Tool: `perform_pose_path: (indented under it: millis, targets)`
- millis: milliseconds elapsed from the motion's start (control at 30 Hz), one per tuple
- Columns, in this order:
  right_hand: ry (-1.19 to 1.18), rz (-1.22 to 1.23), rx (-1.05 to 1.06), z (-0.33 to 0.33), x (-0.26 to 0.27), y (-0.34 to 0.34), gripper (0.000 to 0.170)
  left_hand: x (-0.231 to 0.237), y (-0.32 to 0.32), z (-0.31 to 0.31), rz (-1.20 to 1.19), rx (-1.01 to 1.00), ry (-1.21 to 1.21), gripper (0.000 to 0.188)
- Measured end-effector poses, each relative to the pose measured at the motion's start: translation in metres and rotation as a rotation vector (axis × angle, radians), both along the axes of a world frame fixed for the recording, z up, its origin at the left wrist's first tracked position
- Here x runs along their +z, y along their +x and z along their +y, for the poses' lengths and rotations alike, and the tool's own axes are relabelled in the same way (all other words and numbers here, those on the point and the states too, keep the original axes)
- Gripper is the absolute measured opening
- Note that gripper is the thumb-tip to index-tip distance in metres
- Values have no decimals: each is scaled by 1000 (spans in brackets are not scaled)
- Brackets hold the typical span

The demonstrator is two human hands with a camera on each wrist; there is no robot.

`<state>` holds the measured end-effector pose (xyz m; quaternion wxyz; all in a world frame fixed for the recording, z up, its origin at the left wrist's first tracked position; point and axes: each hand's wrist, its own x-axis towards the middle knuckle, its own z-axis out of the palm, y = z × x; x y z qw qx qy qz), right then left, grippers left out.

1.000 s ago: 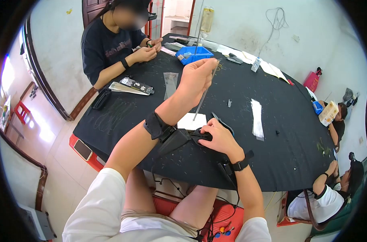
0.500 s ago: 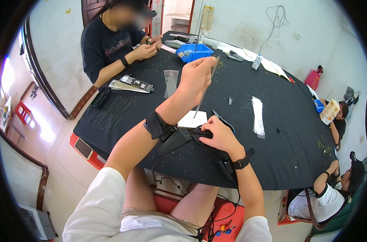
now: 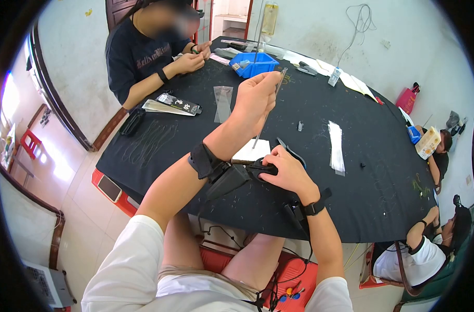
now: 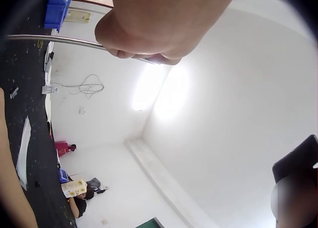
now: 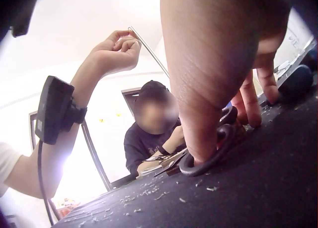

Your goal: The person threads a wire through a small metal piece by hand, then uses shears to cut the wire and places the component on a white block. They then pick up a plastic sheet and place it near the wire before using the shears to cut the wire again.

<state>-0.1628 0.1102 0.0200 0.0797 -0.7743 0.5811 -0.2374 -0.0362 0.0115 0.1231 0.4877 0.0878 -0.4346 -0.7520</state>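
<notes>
Raised above the table, my left hand [image 3: 255,101] pinches a thin metal rod [image 4: 74,40] near its upper end. The rod slants down toward me in the head view, and its lower end overlaps a small white block [image 3: 250,152] on the cloth. Low at the table's near side, my right hand [image 3: 291,174] holds black-handled scissors [image 5: 207,161]. Its thumb passes through one handle loop, as the right wrist view shows. The scissors' blades are hidden. Beside the right hand's fingertips lies a dark tool with a blue edge [image 3: 298,155].
Black cloth [image 3: 351,208] covers the table, strewn with small clippings. A blue bin [image 3: 255,67] stands at the back, clear plastic sleeves [image 3: 337,148] to the right. A fan-like item with a black label [image 3: 174,105] lies left. Another person [image 3: 154,57] sits across; others sit right.
The head view has shifted slightly. Both hands keep their holds with almost no movement, and the rod's lower end still overlaps the white block.
</notes>
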Motion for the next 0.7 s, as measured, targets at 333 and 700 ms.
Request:
perform_pose_path:
  millis: [333, 700]
  targets:
    - [-5, 3, 13, 1, 2, 1, 26, -16, 5, -3, -28, -33, 59, 10]
    - [-17, 15, 11, 1, 0, 1, 26, -20, 12, 8, 78, -9, 187, 13]
